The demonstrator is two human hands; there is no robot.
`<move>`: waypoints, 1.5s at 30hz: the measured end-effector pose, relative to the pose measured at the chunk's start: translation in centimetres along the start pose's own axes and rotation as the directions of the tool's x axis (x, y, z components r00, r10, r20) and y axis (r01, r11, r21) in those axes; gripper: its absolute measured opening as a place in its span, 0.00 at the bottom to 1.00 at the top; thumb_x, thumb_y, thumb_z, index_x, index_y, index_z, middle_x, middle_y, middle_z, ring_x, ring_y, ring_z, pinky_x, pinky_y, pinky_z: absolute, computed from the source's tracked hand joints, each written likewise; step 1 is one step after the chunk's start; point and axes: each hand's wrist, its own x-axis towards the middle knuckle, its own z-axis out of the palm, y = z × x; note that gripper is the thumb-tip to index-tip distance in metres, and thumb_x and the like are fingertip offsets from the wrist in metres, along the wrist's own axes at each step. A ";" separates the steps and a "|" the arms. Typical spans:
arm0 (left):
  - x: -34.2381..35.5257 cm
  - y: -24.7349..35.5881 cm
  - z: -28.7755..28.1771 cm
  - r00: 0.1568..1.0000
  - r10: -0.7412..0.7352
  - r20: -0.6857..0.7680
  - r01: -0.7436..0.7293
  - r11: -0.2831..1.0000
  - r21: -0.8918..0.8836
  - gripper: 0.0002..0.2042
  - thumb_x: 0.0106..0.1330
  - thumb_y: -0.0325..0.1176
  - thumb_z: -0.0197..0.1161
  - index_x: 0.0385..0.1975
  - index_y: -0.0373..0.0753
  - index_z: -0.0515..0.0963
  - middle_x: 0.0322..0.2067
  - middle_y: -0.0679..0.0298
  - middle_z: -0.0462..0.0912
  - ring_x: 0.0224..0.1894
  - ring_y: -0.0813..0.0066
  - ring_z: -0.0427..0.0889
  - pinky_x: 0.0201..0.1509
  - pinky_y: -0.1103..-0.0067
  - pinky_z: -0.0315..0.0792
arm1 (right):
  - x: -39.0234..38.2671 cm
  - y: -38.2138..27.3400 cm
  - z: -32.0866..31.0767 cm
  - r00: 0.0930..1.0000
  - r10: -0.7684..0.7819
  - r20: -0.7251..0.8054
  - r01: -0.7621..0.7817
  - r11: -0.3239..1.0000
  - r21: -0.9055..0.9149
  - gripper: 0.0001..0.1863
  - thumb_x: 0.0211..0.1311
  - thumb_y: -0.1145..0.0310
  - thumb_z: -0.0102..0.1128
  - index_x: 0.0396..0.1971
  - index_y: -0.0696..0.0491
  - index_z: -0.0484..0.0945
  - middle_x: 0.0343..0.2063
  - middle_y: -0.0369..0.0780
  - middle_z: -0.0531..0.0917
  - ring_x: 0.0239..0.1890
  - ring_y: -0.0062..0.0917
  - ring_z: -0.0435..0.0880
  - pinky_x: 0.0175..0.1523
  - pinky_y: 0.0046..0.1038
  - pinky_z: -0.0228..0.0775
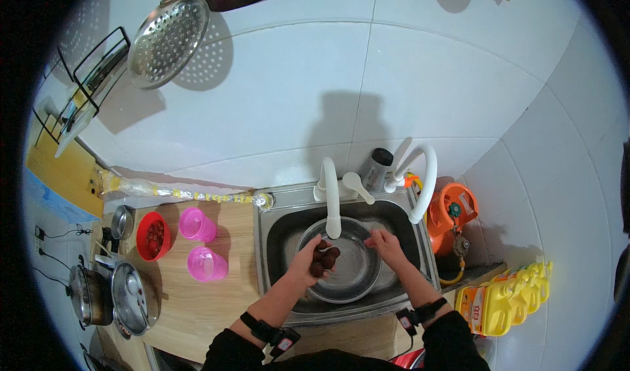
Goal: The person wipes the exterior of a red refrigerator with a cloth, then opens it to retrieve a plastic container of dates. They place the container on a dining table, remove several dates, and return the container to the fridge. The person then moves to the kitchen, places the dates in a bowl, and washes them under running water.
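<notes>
My left hand [303, 263] is cupped around several dark reddish-brown round fruits [323, 259]; their exact kind is unclear. It is over the left side of a round metal basin [357, 284], just below the spout of a white faucet [333, 203]. My right hand [387, 247] hovers at the basin's right rim, fingers loosely apart with nothing in them. The basin sits inside a stainless steel sink [266, 266]. I cannot make out any water running from the spout.
Left of the sink, the wooden counter [180, 312] holds two pink cups [198, 224], a red bowl of red pieces [146, 240] and a metal pan [149, 289]. A second white spout [430, 174] rises behind right. An orange gas cylinder [441, 236] and yellow jugs [502, 305] stand right.
</notes>
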 end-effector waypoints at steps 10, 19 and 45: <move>-1.9 -1.8 -0.6 0.994 -0.057 0.088 0.052 0.997 0.057 0.18 0.61 0.51 0.49 0.37 0.40 0.68 0.29 0.60 0.75 0.19 0.65 0.74 0.13 0.79 0.61 | -19.3 -4.2 -5.2 0.999 0.041 0.004 -0.040 0.988 -0.152 0.20 0.66 0.60 0.38 0.41 0.63 0.71 0.30 0.42 0.80 0.36 0.24 0.78 0.44 0.23 0.67; -5.3 -3.2 -1.5 0.983 -0.060 0.173 0.028 0.983 0.179 0.18 0.62 0.50 0.48 0.36 0.40 0.68 0.28 0.61 0.75 0.19 0.65 0.75 0.13 0.79 0.61 | -34.4 -6.3 -8.5 0.931 0.306 -0.198 -0.328 0.941 -0.087 0.21 0.67 0.57 0.37 0.40 0.61 0.71 0.29 0.40 0.79 0.31 0.22 0.77 0.38 0.22 0.68; -6.0 -3.9 -0.8 0.990 0.069 0.122 -0.082 0.991 0.103 0.19 0.60 0.52 0.50 0.34 0.41 0.70 0.27 0.60 0.76 0.19 0.63 0.75 0.15 0.75 0.61 | -23.7 -18.8 -4.3 0.984 -0.169 0.056 0.165 0.984 0.069 0.18 0.65 0.58 0.41 0.34 0.57 0.73 0.22 0.36 0.78 0.23 0.16 0.74 0.30 0.18 0.68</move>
